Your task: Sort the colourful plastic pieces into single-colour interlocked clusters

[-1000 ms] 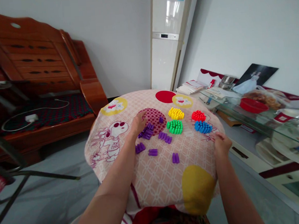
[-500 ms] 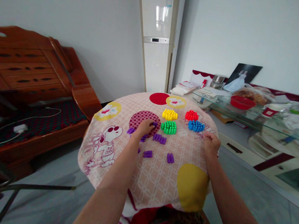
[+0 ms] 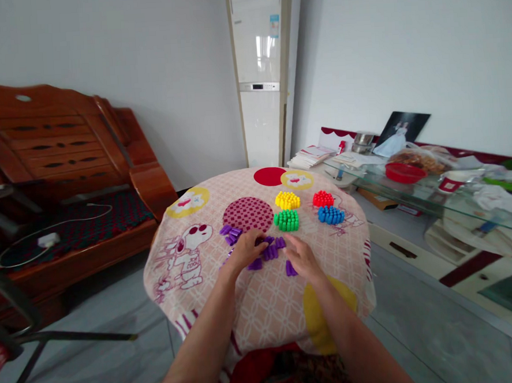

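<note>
My left hand (image 3: 247, 250) curls over the table, its fingers pressed around small purple plastic pieces at the left end of a short row (image 3: 272, 250). Facing it, my right hand (image 3: 302, 256) has its fingers apart at the right end of the same row. Below the right hand's fingers lies a purple pair (image 3: 290, 268). More purple pieces (image 3: 231, 234) lie beyond and left of the left hand, and a few (image 3: 255, 265) sit beneath it, partly hidden. Farther back are tight clusters of small pieces: yellow (image 3: 288, 200), green (image 3: 286, 219), red (image 3: 323, 199) and blue (image 3: 331, 214).
A patterned cloth (image 3: 263, 312) covers the round table. To the right stands a glass-topped cabinet (image 3: 368, 184) with a red bowl (image 3: 405, 172) and papers (image 3: 311, 156). A wooden bench (image 3: 63, 163) is at the left, and a tall white appliance (image 3: 261, 122) stands behind.
My right hand has left the table's right edge and come in to the purple row. My left hand has drawn back from the dark red circle toward that row. The view has turned slightly.
</note>
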{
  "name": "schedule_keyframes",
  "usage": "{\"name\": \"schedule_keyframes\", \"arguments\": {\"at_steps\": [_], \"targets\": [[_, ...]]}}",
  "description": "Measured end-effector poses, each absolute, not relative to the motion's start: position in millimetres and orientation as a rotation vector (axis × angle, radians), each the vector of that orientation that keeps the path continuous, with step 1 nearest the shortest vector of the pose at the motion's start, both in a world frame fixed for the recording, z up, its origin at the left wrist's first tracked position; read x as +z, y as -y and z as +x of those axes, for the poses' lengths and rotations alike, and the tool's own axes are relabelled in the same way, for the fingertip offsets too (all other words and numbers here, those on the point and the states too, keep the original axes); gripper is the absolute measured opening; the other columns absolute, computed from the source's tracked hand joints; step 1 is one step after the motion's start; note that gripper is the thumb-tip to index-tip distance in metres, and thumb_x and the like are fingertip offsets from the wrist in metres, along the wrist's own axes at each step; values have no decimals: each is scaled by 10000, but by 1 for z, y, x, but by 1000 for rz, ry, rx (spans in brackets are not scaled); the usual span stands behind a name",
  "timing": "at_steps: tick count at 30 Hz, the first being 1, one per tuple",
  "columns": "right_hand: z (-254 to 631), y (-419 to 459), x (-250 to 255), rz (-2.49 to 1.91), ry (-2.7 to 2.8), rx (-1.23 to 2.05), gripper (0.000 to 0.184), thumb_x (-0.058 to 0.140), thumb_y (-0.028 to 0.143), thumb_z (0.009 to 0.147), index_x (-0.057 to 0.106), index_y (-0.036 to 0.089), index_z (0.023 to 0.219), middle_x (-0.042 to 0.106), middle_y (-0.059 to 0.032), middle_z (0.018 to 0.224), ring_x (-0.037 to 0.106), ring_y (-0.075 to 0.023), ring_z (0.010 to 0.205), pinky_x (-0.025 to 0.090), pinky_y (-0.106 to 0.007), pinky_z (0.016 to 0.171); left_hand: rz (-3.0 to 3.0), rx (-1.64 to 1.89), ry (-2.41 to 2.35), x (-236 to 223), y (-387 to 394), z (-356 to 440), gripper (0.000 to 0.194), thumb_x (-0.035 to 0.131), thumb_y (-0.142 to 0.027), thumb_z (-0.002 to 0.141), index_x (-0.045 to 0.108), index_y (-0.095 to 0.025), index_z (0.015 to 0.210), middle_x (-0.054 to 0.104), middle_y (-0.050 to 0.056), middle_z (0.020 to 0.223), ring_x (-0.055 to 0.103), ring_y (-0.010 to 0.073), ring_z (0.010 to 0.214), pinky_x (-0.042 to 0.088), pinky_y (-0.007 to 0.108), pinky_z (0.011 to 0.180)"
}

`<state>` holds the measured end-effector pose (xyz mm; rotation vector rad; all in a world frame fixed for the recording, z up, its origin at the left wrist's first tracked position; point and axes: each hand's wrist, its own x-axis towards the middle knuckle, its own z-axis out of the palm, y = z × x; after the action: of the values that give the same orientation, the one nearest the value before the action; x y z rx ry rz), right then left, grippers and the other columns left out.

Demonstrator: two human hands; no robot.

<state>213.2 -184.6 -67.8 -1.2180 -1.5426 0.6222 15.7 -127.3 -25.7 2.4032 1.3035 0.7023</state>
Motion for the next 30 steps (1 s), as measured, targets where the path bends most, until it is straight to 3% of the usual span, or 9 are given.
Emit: {"name": "schedule_keyframes", "arguments": {"at_steps": [3, 7, 12, 16, 19, 23, 26, 30], "targets": [[198, 189, -58, -1133, 1673, 807, 451, 583, 373, 828, 673, 191, 1231, 686, -123, 1265, 636, -276, 1193, 485, -509, 1041, 2341, 750, -1257, -24, 136, 12, 136, 596, -210, 813, 708, -188, 888, 735, 42, 908, 661, 190, 853, 513, 311, 808], [208, 198, -58, -1064, 1520, 1025, 456, 609, 448, 830, 694, 178, 1188, 716, -132, 1206, 676, -280, 1131, 531, -476, 985, 2218, 941, -1198, -21, 145, 0, 248, 569, -257, 840, 711, -204, 1036, 737, 44, 1074, 665, 199, 997, 525, 322, 903], [241, 206, -68, -1167, 1249, 919, 406, 689, 463, 758, 747, 170, 1034, 756, -141, 1083, 710, -295, 1042, 554, -456, 946, 2015, 1277, -1712, -24, 126, -26, 368, 557, -311, 874, 657, -208, 1213, 673, 90, 1261, 597, 255, 1202, 460, 419, 1063], [252, 205, -74, -1206, 1155, 894, 356, 689, 452, 741, 757, 175, 954, 772, -121, 1003, 726, -284, 963, 571, -437, 902, 1915, 995, -2041, -34, 107, -38, 432, 602, -227, 832, 641, -170, 1259, 637, 132, 1334, 536, 279, 1304, 405, 413, 1113], [252, 204, -78, -1216, 1150, 889, 329, 680, 441, 748, 760, 180, 933, 776, -110, 975, 728, -272, 929, 574, -420, 880, 1902, 848, -1937, -37, 108, -38, 355, 535, -208, 875, 689, -208, 1194, 712, 81, 1224, 633, 235, 1170, 465, 348, 1028], [252, 205, -79, -1221, 1201, 874, 311, 671, 432, 768, 760, 186, 936, 775, -98, 966, 725, -260, 920, 567, -399, 872, 1826, 981, -1830, -32, 120, -38, 325, 501, -235, 879, 732, -220, 1107, 765, 42, 1075, 698, 196, 968, 515, 284, 884], [252, 207, -78, -1220, 1221, 862, 311, 661, 430, 779, 759, 185, 943, 775, -96, 965, 722, -258, 920, 562, -397, 872, 1782, 1094, -1888, -28, 132, -47, 320, 518, -260, 853, 737, -193, 1078, 768, 55, 1047, 701, 194, 917, 515, 282, 852], [252, 208, -75, -1225, 1242, 857, 313, 653, 429, 783, 759, 177, 935, 774, -99, 952, 720, -259, 915, 558, -393, 867, 1857, 921, -1888, -23, 151, -59, 308, 603, -331, 800, 741, -157, 1013, 766, 76, 913, 695, 210, 822, 513, 301, 771]]}}
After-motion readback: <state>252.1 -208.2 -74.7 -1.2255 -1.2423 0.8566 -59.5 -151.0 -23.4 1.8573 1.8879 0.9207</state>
